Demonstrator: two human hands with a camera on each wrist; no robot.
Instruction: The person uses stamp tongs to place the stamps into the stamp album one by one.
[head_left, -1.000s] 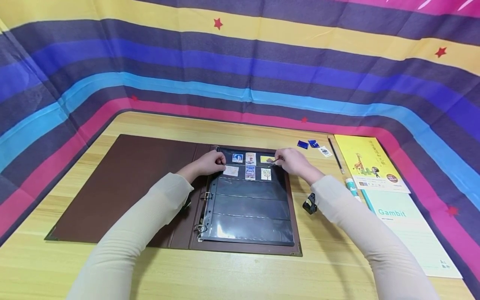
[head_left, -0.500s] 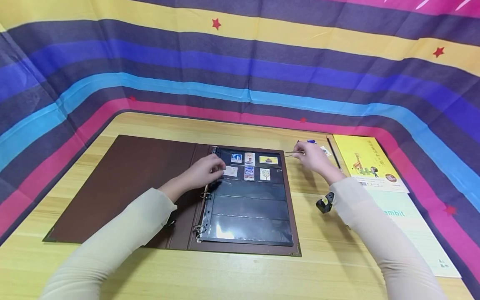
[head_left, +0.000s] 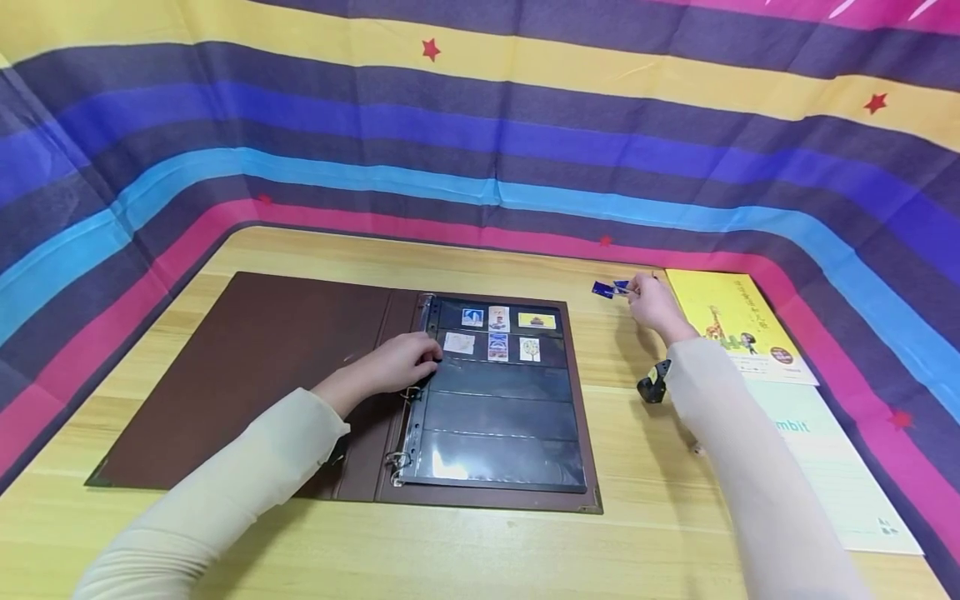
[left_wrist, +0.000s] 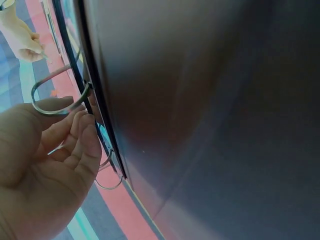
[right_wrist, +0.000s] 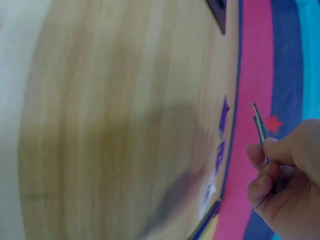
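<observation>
Right hand [head_left: 655,305] pinching tweezers [right_wrist: 263,133], blue stamp [head_left: 621,284] partly covered

Between the binder [head_left: 262,375] and the notebook [head_left: 832,475], a strip of table [head_left: 633,475] leaves a hand low passage, narrowed by the right sleeve [head_left: 738,433]. Metal rings [left_wrist: 56,113] stand up beside the left hand [head_left: 397,365], blocking a low sideways slide.

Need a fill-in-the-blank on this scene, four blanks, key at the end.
1. The right hand holds a pair of ____.
2. The black page holds ____ stamps.
3. The left hand is beside the binder and its metal ____.
4. The giraffe booklet has a mostly ____ cover.

Missing words: tweezers; six; rings; yellow.
</observation>
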